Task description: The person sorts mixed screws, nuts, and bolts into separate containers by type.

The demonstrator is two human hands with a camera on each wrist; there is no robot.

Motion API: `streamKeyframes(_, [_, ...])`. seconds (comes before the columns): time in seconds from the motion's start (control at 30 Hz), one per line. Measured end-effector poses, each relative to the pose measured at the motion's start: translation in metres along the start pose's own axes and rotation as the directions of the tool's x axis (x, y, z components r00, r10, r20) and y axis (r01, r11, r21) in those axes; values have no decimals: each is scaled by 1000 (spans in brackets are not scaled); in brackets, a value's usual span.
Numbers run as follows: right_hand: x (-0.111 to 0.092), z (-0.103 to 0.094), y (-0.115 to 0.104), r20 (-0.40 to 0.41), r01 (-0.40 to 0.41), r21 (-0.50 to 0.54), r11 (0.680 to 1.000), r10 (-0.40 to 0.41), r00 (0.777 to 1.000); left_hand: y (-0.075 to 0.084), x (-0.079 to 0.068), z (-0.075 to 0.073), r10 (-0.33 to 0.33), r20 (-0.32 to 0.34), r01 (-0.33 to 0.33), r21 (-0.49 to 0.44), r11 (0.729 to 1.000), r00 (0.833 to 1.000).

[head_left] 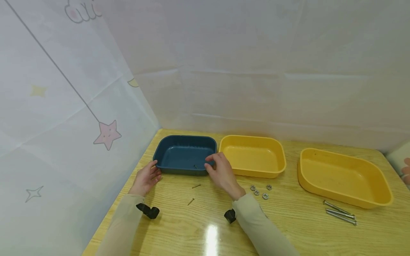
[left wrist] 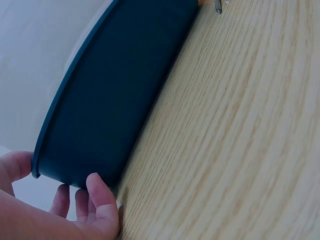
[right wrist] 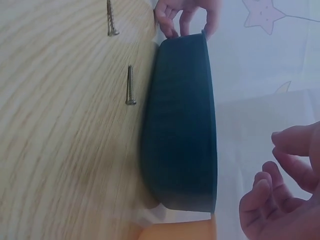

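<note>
A dark blue tray point(head_left: 184, 156) stands at the left of the table, a small dark screw point(head_left: 195, 166) inside it near the front wall. My left hand point(head_left: 146, 177) holds the tray's left end, one digit at the rim and the other fingertips curled against the outer wall. Over the tray's front right corner is my right hand point(head_left: 221, 174), fingers loosely bent with nothing between them; the right wrist view shows these fingers point(right wrist: 260, 195) apart from the tray. Two more screws, one nearer the tray point(head_left: 196, 186) and one closer to me point(head_left: 190, 201), lie in front of it.
A yellow tray point(head_left: 253, 156) stands directly right of the blue one, and a second yellow tray point(head_left: 346, 177) farther right. Several hex nuts point(head_left: 256, 192) lie before the middle tray. Long bolts point(head_left: 341, 214) lie at the right. Pale cloth walls point(head_left: 237, 99) border the table.
</note>
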State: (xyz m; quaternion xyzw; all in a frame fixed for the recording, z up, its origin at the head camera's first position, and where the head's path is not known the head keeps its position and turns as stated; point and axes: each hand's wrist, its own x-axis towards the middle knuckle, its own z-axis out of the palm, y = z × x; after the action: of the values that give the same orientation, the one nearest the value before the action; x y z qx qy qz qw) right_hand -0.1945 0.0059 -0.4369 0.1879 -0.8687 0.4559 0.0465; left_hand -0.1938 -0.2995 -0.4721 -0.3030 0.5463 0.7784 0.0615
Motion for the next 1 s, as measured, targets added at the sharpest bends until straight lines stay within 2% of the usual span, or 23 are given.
streamKeyframes(0.27, [-7,8,0,47,22,157,987,-30,998,1,-2,0,-4,16,4,4,1000,1000])
streamKeyframes(0.47, [-17,18,0,183,0,259,966,-49,982,0,0,0,-17,6,17,-2,1000,1000])
streamKeyframes(0.6, [-23,29,4,266,-8,248,969,-60,962,0,1,0,-12,16,12,0,1000,1000])
streamKeyframes(0.73, [-30,40,8,324,22,166,986,-75,943,-1,3,0,-9,22,9,-10,1000,1000])
streamKeyframes(1.0, [-41,54,8,393,58,91,994,-89,915,-2,3,-1,-16,8,16,-15,1000,1000])
